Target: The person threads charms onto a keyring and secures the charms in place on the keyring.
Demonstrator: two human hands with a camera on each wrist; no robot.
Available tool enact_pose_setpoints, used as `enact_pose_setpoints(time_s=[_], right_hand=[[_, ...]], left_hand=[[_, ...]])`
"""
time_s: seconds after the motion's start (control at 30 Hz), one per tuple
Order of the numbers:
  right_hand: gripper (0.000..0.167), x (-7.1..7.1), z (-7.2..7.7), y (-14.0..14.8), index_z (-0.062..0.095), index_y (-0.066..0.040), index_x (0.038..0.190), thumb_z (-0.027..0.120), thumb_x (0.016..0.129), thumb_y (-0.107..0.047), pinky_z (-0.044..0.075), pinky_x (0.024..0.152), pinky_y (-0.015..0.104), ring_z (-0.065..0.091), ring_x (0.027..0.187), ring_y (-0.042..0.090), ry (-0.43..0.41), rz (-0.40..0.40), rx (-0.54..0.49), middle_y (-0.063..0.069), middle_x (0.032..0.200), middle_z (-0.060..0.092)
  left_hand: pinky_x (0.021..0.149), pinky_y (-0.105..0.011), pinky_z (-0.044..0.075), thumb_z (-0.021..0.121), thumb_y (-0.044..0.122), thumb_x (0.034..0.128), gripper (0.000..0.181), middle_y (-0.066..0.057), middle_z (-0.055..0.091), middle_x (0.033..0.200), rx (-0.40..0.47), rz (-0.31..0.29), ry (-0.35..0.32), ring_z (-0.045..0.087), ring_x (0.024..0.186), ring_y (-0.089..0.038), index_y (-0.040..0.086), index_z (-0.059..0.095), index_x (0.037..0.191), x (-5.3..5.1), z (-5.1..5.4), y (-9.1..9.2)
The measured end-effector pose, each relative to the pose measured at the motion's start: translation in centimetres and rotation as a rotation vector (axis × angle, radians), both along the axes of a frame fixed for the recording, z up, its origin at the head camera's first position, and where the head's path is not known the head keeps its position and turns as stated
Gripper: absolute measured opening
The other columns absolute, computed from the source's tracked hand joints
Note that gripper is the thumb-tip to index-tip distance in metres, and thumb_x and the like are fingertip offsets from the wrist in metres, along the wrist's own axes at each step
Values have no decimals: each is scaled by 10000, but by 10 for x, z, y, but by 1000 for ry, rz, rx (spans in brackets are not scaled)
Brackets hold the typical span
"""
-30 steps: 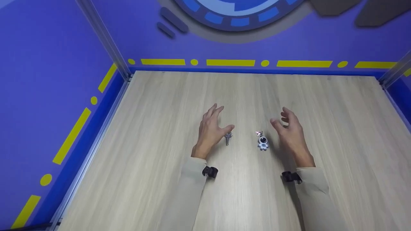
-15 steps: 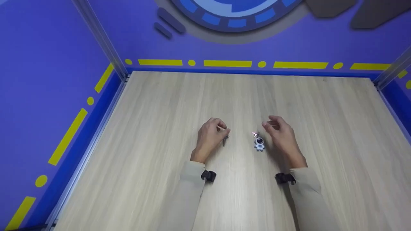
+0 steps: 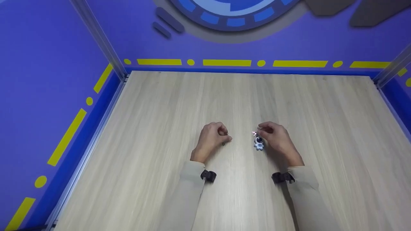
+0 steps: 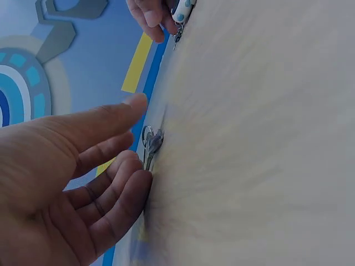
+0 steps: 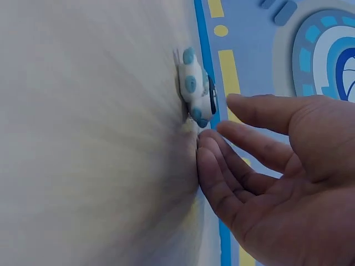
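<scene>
Walls: back wall (image 3: 144, 41), violet-blue, with a darker blue band and a row of yellow bars and dots (image 3: 226, 62) along its foot; left wall (image 3: 38, 73), blue, similarly edged.
Table (image 3: 167, 106): pale wood-grain top, far edge close against the back wall.
Posts, metal: one upright (image 3: 99, 38) at the far left corner, another at the far right.
Round motif (image 3: 236, 21): blue and grey, on the back wall, cut off by the upper edge of the head view.
Sleeves, beige, two: left (image 3: 183, 199), right (image 3: 305, 195).
Hands, two, low over the table. Left hand (image 3: 210, 139): fingers loosely curved, thumb apart from them, not clenched; fingertips right by the key, contact uncertain. Right hand (image 3: 277, 139): likewise relaxed, with a gap between thumb and fingers; fingertips just beside the astronaut figure, contact uncertain.
Wrist devices, black, two: left (image 3: 208, 176), right (image 3: 282, 177).
Astronaut figure (image 3: 258, 146): white and light blue, dark visor, lying face up on the table beside the right hand.
Key (image 4: 156, 143): grey metal, on the table between left thumb and fingers, mostly covered in the head view.
Clasp (image 3: 254, 133): shiny, small, just beyond the figure's head.
Ring (image 4: 146, 134): thin metal, at the key's head.
</scene>
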State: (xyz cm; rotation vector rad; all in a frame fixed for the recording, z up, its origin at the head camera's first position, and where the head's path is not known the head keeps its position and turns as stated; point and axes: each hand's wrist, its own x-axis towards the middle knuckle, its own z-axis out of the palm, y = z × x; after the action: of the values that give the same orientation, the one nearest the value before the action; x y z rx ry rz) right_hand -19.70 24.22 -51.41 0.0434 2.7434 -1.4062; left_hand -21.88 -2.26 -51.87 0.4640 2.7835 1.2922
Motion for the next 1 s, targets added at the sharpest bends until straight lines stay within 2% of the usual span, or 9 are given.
enact_pose_setpoints(time_s=[0.2,0.37,0.5,0.77,1.0], right_hand=[[249,-1,-2,-3,705,60,1245,688,1026,-60,497,803,331,634,976,283,1,17,44,177,1098,701],[262,-2,-1,-4,696,56,1228,707,1015,-97,486,687,263,616,863,227,-20,24,49,148,1037,695],[206,-3,-2,-4,703,50,1179,705,1007,-64,474,606,233,616,764,175,-21,2,35,137,989,709],[94,-1,-7,-4,732,40,1062,710,974,12,464,596,237,582,746,176,4,-10,50,123,937,695],[37,-2,-5,-2,733,7,958,730,946,42,458,590,233,573,728,177,40,-25,48,114,889,698]], left_hand=[[766,-274,506,912,111,844,183,-22,679,888,-13,-10,2,607,804,-119,78,751,924,0,-2,-1],[725,-253,525,898,78,852,146,8,702,812,30,-9,-5,630,699,-70,68,761,899,-1,-4,-1],[689,-245,527,870,51,872,113,12,702,735,45,-17,4,626,619,-54,67,759,874,-1,-6,-2],[686,-246,497,831,61,890,68,34,699,793,-50,-10,95,596,707,-63,97,776,903,3,-12,2],[724,-269,496,822,57,918,69,31,695,836,-31,-46,84,606,759,-85,112,791,944,3,-6,2]])
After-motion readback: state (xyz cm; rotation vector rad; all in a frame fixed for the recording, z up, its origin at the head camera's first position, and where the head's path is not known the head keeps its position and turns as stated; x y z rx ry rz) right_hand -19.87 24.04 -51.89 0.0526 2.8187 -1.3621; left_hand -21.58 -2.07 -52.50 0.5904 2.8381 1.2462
